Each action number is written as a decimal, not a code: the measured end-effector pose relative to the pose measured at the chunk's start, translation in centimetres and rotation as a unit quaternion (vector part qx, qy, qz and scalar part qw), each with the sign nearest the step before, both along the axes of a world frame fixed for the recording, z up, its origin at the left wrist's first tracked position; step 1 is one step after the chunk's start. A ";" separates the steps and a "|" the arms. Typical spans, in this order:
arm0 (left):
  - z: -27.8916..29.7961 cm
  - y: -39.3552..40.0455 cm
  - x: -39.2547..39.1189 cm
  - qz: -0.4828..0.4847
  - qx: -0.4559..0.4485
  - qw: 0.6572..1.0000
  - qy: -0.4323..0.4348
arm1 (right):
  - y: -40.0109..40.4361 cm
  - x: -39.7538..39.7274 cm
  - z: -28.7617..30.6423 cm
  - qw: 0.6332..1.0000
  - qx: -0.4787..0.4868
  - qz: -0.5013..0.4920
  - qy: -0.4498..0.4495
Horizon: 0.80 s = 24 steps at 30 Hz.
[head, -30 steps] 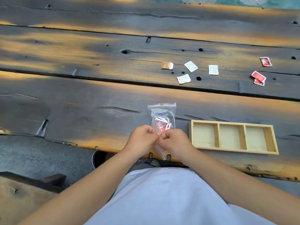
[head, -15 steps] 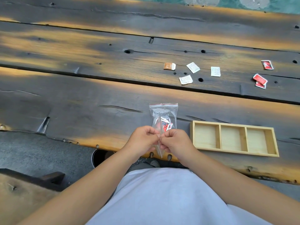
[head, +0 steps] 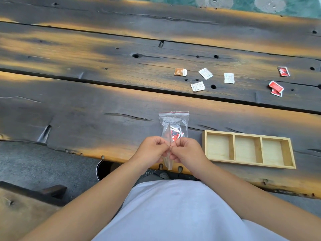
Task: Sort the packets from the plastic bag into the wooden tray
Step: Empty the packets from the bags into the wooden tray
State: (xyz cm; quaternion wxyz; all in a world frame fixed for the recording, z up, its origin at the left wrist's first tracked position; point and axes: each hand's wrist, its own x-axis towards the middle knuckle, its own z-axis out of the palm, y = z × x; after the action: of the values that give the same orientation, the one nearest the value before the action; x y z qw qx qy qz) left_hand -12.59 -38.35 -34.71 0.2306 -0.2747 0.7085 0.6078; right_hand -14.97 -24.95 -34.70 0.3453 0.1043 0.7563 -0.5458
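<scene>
A clear plastic bag (head: 173,122) with a red zip strip at its far end lies on the dark table near the front edge. Red and white packets (head: 175,133) show through it. My left hand (head: 152,150) and my right hand (head: 186,150) both pinch the bag's near end, knuckles almost touching. To the right sits the wooden tray (head: 233,148) with three compartments, all bare. Farther back lie loose packets: a brown one (head: 180,72), three white ones (head: 205,73) (head: 197,86) (head: 229,78), and red ones (head: 275,87) (head: 283,71).
The table (head: 86,101) is made of wide dark planks with gaps, knots and holes. Its front edge runs just below my hands. A dark round opening (head: 106,169) and a dark wooden bench piece (head: 34,192) lie below the edge at the left.
My hands still pinch the bag's near end; the bag has creased more along its middle. The view has shifted slightly.
</scene>
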 end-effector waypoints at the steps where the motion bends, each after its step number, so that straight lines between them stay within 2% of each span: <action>1: -0.1 0.0 0.0 -0.006 -0.007 1.000 -0.001 | 0.0 -0.1 0.0 1.000 0.008 0.001 0.009; 4: -0.5 -0.3 -0.4 -0.059 -0.094 0.993 0.037 | 0.1 -0.2 -0.4 0.999 0.037 0.011 0.028; 8: -0.2 -0.6 -0.7 -0.156 -0.222 0.958 0.097 | 0.1 -0.3 -0.6 0.986 0.104 0.084 0.101; 12: 0.3 -1.4 -1.6 -0.185 -0.235 0.951 0.084 | 0.2 -0.9 -1.1 0.972 0.120 0.156 0.131; 15: 0.6 -1.5 -1.6 -0.209 -0.239 0.945 0.076 | 0.1 -1.0 -1.0 0.969 0.112 0.168 0.144; 18: 0.8 -2.5 -1.3 -0.240 -0.339 0.906 0.088 | 1.2 -1.7 -1.0 0.960 0.158 0.157 0.173; 20: 0.7 -4.3 -1.1 -0.218 -0.398 0.888 0.080 | 2.9 -2.5 -1.2 0.956 0.189 0.132 0.181; 22: 0.7 -5.3 -0.8 -0.205 -0.400 0.890 0.076 | 4.0 -2.8 -1.2 0.945 0.213 0.157 0.194; 24: 0.8 -4.9 -0.5 -0.234 -0.410 0.877 0.095 | 3.8 -2.7 -1.2 0.920 0.248 0.218 0.213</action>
State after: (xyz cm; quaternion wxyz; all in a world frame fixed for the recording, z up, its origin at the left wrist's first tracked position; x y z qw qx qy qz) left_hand -13.09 -43.22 -33.94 0.1645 -0.1123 0.9562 0.2144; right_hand -17.63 -21.18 -35.92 0.2491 -0.0999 0.9271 -0.2615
